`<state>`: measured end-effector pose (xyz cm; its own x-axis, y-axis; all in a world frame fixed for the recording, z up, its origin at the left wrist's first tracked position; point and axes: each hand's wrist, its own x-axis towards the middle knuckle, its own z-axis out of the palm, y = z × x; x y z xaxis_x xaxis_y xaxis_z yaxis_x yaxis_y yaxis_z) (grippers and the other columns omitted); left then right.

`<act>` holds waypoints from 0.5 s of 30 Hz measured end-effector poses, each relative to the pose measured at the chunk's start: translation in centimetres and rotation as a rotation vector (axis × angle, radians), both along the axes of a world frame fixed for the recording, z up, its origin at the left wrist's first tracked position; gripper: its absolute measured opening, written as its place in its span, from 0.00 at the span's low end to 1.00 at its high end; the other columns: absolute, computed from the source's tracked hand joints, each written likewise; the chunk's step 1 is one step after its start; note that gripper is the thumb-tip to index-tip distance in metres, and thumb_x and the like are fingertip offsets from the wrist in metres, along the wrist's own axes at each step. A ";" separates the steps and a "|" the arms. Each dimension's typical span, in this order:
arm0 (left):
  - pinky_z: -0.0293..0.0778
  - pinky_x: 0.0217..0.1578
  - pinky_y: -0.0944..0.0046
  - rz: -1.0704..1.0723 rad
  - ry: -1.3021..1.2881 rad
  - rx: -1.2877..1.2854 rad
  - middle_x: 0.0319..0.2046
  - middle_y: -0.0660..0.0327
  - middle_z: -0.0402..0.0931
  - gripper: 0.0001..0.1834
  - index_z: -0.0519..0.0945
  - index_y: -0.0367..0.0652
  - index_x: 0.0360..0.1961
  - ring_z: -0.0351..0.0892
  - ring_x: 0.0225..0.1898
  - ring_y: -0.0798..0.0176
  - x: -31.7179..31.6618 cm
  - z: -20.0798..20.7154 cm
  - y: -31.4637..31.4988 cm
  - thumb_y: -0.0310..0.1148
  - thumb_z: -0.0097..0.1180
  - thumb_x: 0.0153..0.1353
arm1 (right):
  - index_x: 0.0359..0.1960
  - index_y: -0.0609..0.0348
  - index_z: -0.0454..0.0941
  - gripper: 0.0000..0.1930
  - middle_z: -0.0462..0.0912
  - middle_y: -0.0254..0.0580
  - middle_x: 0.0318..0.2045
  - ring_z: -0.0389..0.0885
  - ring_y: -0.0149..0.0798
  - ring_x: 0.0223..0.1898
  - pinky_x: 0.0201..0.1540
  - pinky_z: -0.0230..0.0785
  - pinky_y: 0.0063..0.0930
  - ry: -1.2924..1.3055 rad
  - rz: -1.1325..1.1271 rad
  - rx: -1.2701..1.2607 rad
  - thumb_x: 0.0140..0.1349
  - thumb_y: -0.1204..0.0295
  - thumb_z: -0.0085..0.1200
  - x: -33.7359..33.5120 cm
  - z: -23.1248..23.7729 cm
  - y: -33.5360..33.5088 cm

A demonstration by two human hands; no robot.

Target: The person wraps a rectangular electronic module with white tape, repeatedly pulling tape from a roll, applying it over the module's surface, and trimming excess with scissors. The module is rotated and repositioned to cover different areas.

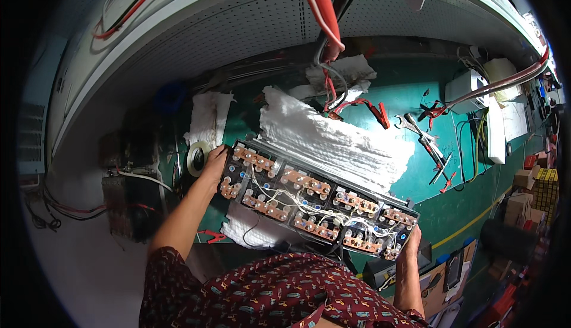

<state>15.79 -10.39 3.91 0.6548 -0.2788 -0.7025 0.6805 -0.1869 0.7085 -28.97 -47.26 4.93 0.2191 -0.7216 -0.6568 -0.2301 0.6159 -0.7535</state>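
A long black battery pack (285,194) is held in front of me, tilted with its left end farther away. Copper-coloured bars with bolts run along its top in two rows, and thin white wires lie between them. My left hand (216,162) grips the left end, and my right hand (411,245) is closed around the right end. Most of the right fingers are hidden by the pack. Beyond its far side lies white foam padding (333,137). A roll of tape (196,159) is beside my left hand.
Red and black cables (321,7) hang over the green bench (425,179). Wrenches (416,129) and red clips (380,114) lie to the right, near a pale box-shaped device (467,90). Another red clip (212,236) is at the near left. Cartons (520,209) stand at the far right.
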 end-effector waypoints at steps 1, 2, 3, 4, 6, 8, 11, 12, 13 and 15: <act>0.75 0.30 0.71 0.021 0.000 0.006 0.33 0.70 0.81 0.07 0.83 0.45 0.43 0.79 0.32 0.76 -0.2 0.1 -0.4 0.35 0.56 0.73 | 0.45 0.61 0.82 0.14 0.87 0.37 0.38 0.86 0.32 0.33 0.38 0.79 0.28 0.002 -0.023 0.020 0.74 0.64 0.49 0.4 0.3 0.0; 0.77 0.31 0.70 -0.007 -0.023 0.020 0.35 0.69 0.82 0.08 0.84 0.44 0.43 0.81 0.32 0.74 0.1 -0.8 0.1 0.34 0.56 0.73 | 0.45 0.61 0.82 0.13 0.87 0.37 0.37 0.86 0.32 0.33 0.38 0.79 0.28 0.005 -0.046 0.040 0.74 0.64 0.49 0.7 0.6 0.0; 0.79 0.32 0.69 -0.036 -0.046 0.034 0.36 0.68 0.83 0.08 0.84 0.44 0.43 0.82 0.33 0.73 0.5 -2.1 1.0 0.34 0.56 0.73 | 0.46 0.61 0.82 0.13 0.87 0.38 0.38 0.86 0.33 0.34 0.38 0.80 0.28 0.010 -0.036 0.026 0.74 0.65 0.50 0.8 0.7 -0.1; 0.81 0.33 0.68 -0.065 -0.068 0.048 0.37 0.67 0.85 0.08 0.85 0.43 0.42 0.84 0.33 0.72 0.8 -3.0 1.5 0.34 0.56 0.73 | 0.46 0.62 0.83 0.13 0.87 0.37 0.38 0.86 0.32 0.33 0.38 0.79 0.28 0.021 -0.022 0.007 0.74 0.65 0.50 0.8 0.4 -0.3; 0.79 0.31 0.71 -0.080 -0.130 0.027 0.34 0.68 0.85 0.08 0.85 0.44 0.40 0.83 0.32 0.72 0.9 -2.4 -0.2 0.33 0.57 0.72 | 0.45 0.62 0.85 0.14 0.87 0.37 0.38 0.85 0.31 0.33 0.37 0.77 0.27 0.148 -0.024 -0.038 0.73 0.65 0.51 -0.9 -1.5 -1.6; 0.79 0.31 0.71 -0.030 -0.080 -0.015 0.33 0.67 0.85 0.07 0.85 0.44 0.40 0.83 0.31 0.72 1.1 -3.0 -0.9 0.32 0.57 0.72 | 0.44 0.60 0.86 0.14 0.85 0.32 0.34 0.81 0.28 0.31 0.34 0.73 0.26 0.124 0.010 -0.079 0.72 0.63 0.53 -1.9 -1.9 -2.0; 0.77 0.36 0.71 -0.051 -0.117 -0.028 0.38 0.68 0.85 0.11 0.86 0.41 0.46 0.81 0.35 0.74 2.5 -7.2 1.0 0.33 0.53 0.75 | 0.39 0.59 0.85 0.14 0.84 0.31 0.33 0.79 0.27 0.30 0.33 0.72 0.26 0.209 -0.071 -0.020 0.72 0.62 0.53 0.2 0.7 -2.5; 0.76 0.37 0.71 -0.008 -0.096 -0.005 0.38 0.68 0.85 0.12 0.86 0.41 0.46 0.81 0.35 0.74 2.8 -8.2 1.5 0.33 0.52 0.75 | 0.38 0.59 0.84 0.14 0.84 0.31 0.33 0.79 0.27 0.30 0.33 0.72 0.26 0.187 -0.068 -0.008 0.72 0.62 0.53 0.6 1.2 -2.3; 0.76 0.37 0.71 -0.081 -0.186 0.006 0.38 0.68 0.84 0.12 0.86 0.40 0.45 0.80 0.36 0.74 3.4 -6.3 1.4 0.33 0.51 0.75 | 0.36 0.58 0.83 0.13 0.83 0.31 0.31 0.79 0.27 0.29 0.32 0.72 0.25 0.176 -0.095 0.009 0.72 0.62 0.53 3.0 3.0 -1.3; 0.76 0.37 0.71 -0.097 -0.199 0.015 0.38 0.68 0.84 0.12 0.85 0.40 0.48 0.80 0.36 0.73 3.3 -7.5 3.9 0.33 0.52 0.75 | 0.38 0.58 0.83 0.12 0.83 0.31 0.30 0.79 0.27 0.28 0.32 0.72 0.26 0.229 -0.079 -0.001 0.73 0.64 0.52 2.6 2.5 0.3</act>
